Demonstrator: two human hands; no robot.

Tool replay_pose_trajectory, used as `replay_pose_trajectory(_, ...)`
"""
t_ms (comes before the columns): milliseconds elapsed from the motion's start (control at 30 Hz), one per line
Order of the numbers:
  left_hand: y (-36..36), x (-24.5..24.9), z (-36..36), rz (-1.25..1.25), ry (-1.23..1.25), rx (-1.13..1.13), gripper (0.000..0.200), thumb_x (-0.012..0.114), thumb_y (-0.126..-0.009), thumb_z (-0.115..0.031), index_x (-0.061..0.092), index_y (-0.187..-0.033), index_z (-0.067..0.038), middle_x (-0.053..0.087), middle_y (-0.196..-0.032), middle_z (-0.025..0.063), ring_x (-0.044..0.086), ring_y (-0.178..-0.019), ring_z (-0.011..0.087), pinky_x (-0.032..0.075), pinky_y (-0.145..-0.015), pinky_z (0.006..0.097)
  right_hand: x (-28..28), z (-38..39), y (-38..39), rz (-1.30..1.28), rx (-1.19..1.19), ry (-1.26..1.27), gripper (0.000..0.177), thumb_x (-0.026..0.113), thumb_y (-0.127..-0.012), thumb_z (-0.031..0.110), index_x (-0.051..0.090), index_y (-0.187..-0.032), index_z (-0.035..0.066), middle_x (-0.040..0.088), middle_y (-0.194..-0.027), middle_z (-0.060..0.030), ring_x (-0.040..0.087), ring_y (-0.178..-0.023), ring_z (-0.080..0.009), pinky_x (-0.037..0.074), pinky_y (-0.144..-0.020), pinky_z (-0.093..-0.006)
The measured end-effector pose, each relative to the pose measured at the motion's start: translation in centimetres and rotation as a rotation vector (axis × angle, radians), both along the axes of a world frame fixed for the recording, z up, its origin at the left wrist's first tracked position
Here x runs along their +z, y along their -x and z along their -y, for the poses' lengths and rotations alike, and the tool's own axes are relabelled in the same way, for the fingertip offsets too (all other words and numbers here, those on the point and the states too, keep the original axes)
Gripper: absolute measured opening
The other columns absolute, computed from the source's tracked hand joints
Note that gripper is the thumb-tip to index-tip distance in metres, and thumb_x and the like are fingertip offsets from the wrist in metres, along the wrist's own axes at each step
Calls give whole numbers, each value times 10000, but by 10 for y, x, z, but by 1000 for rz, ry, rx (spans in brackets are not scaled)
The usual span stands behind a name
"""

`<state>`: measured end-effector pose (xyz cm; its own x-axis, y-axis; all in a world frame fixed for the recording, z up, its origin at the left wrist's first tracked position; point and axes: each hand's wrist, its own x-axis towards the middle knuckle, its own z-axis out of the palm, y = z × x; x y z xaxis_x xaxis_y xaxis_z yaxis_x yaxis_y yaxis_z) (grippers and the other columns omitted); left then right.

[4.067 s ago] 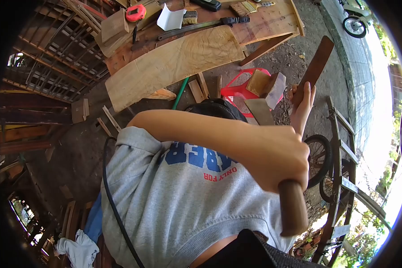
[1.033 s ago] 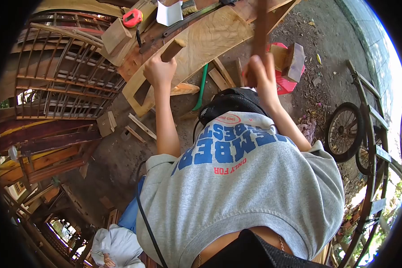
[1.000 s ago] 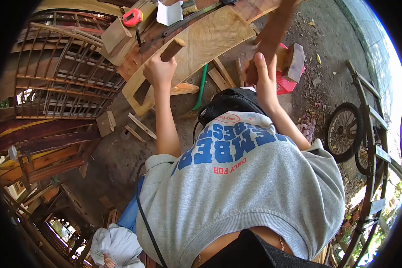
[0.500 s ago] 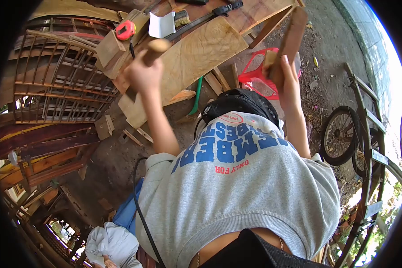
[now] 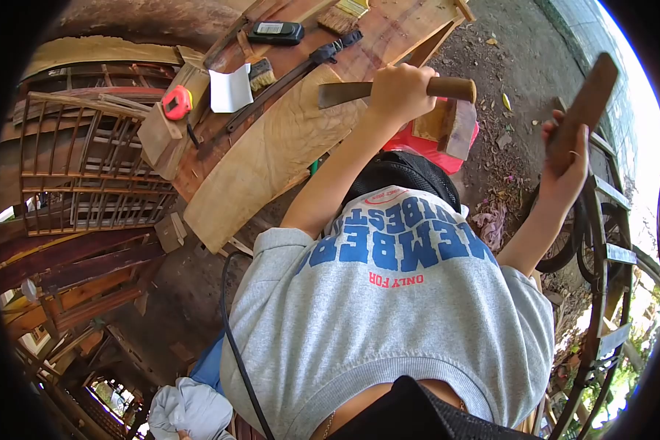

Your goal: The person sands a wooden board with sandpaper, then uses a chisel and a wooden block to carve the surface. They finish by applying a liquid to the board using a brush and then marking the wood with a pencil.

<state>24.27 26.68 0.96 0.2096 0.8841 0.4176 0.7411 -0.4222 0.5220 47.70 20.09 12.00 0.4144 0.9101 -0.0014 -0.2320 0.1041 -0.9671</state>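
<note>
My left hand (image 5: 402, 92) is wrapped round a chisel-like tool with a wooden handle (image 5: 453, 89) and a broad, flat, dark blade (image 5: 343, 94). It is held level above the plank and the stool, blade to the left. Away to the right, my right hand (image 5: 567, 158) grips a long brown wooden bar (image 5: 592, 92), tilted up and right. Just below my left hand, wood blocks (image 5: 460, 130) rest on a red plastic stool (image 5: 418, 150). A pale wide plank (image 5: 268, 158) lies along the workbench (image 5: 400, 29) edge.
On the bench are a red tape measure (image 5: 177, 103), white paper (image 5: 230, 89), brushes (image 5: 262, 75), a black device (image 5: 275, 32) and a dark clamp bar (image 5: 282, 84). Slatted wooden frames (image 5: 88, 161) stand at left. A wheeled metal frame (image 5: 612, 253) stands at right. Another person (image 5: 191, 411) is at lower left.
My left hand has swung right from over the bench, turning the tool from upright to level. My right hand has moved right with the wooden bar, away from the stool. The view has shifted.
</note>
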Motion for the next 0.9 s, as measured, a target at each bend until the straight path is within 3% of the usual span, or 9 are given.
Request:
replay_pose_trajectory(133,-1,-4,-16,53,-9,94,113,651,-704,-259,702,-749,-169,606,-564,117,620,-538,312,496,-511,402,2,-18,7,-111,-164,-186,387,522,-929,253,446,-1162,-46,593,-943,-157,583,-739,-207,497,-679,-301)
replay_pose_trajectory(233,-4,2,-22,74,2,187,107,651,-699,-261,688,-711,-161,599,-554,120,617,-538,322,493,-506,403,-22,-16,49,52,-119,-44,330,552,-913,233,467,-1133,2,589,-880,-109,563,-662,-170,478,-613,-277)
replay_pose_trajectory(300,-3,0,-26,62,8,246,109,652,-695,-262,679,-692,-156,595,-546,121,615,-537,328,490,-504,405,-34,3,55,288,397,343,241,562,-906,216,483,-1066,53,583,-842,-67,542,-621,-123,444,-559,-249)
replay_pose_trajectory(367,-1,-10,-30,31,-26,322,120,651,-692,-263,659,-662,-147,589,-541,118,614,-543,332,488,-509,411,-35,2,54,151,456,368,277,568,-898,266,494,-1054,49,560,-817,-19,534,-628,-91,411,-568,-221)
replay_pose_trajectory(567,6,-8,-30,30,-28,351,130,662,-678,-270,656,-654,-142,601,-560,116,618,-555,323,489,-525,411,-29,-33,32,-92,-49,-15,203,538,-912,218,451,-971,44,561,-796,-85,533,-599,-133,437,-544,-269)
replay_pose_trajectory(633,4,-15,-33,-18,-17,367,131,669,-674,-272,657,-657,-143,601,-558,114,617,-553,322,487,-522,408,-43,-20,54,48,121,73,219,544,-912,232,460,-994,47,550,-788,-64,524,-590,-122,423,-540,-259)
replay_pose_trajectory(700,6,-19,-34,-67,-4,376,132,676,-670,-275,659,-661,-144,601,-557,113,616,-550,320,484,-519,405,-39,-11,53,74,581,430,266,559,-899,251,486,-1072,62,546,-797,-22,515,-574,-94,396,-516,-230)
replay_pose_trajectory(800,13,-24,-33,-1,10,384,146,684,-674,-287,653,-652,-146,601,-556,111,618,-548,313,480,-517,403,-47,-27,34,119,378,358,218,544,-907,240,492,-1030,67,548,-797,-28,499,-575,-89,403,-532,-239)
replay_pose_trajectory(900,15,-25,-33,-58,8,384,163,692,-677,-305,658,-654,-148,602,-553,105,620,-547,306,482,-518,393,-47,-44,34,-151,152,82,216,540,-912,251,439,-978,72,547,-796,-64,517,-613,-120,427,-575,-261)
